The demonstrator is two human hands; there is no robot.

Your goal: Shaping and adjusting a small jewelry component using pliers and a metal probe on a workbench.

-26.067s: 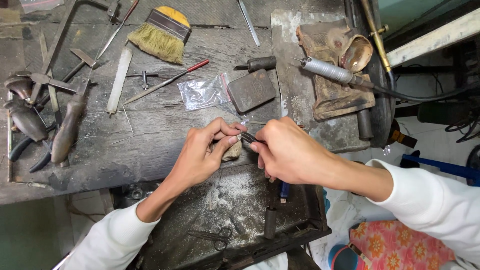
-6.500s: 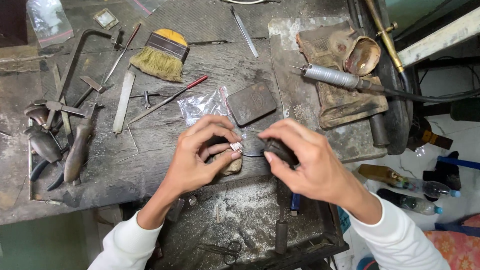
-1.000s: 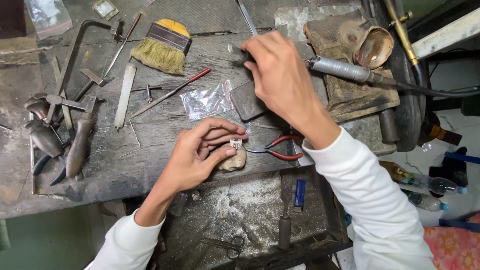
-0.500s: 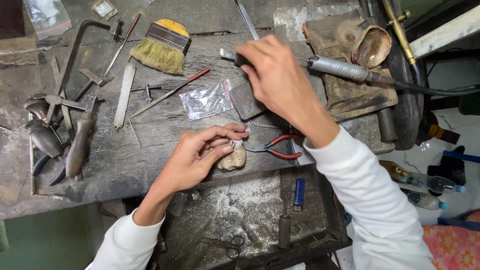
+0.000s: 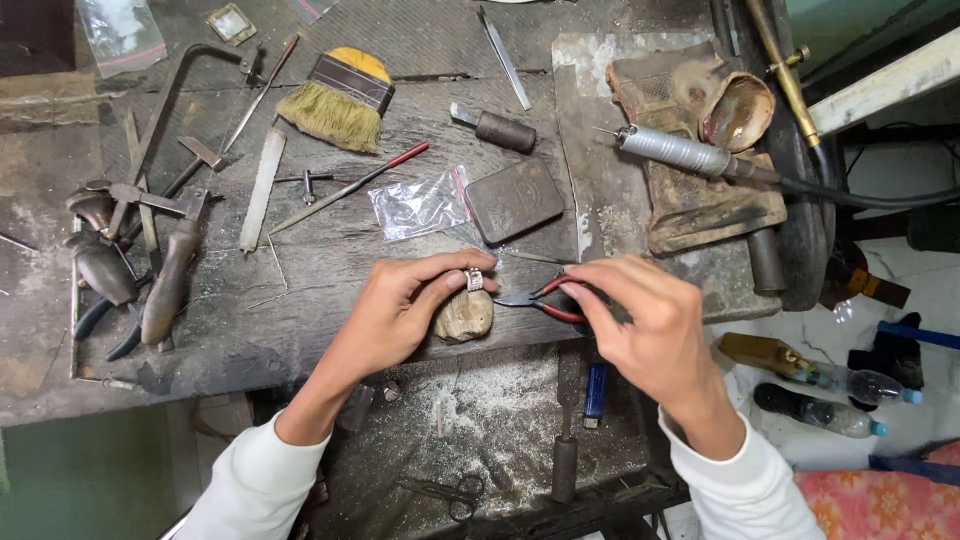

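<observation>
My left hand (image 5: 405, 305) pinches a small silver ring (image 5: 474, 280) between thumb and fingers, resting it on a worn wooden bench peg (image 5: 463, 315) at the bench's front edge. My right hand (image 5: 640, 320) grips red-handled pliers (image 5: 540, 298), whose jaws point left toward the ring. Both sleeves are white.
On the worn wooden bench (image 5: 300, 280) lie a yellow brush (image 5: 335, 100), a clear plastic bag (image 5: 418, 205), a dark flat tin (image 5: 515, 198), a rotary handpiece (image 5: 680, 155), files and old tools at left (image 5: 150, 260). A tray with metal dust (image 5: 500, 420) holds scissors and a blue lighter (image 5: 594, 388).
My right hand came back from the far side of the bench to the front edge and took up the red-handled pliers that lay there. The left hand kept the ring on the peg.
</observation>
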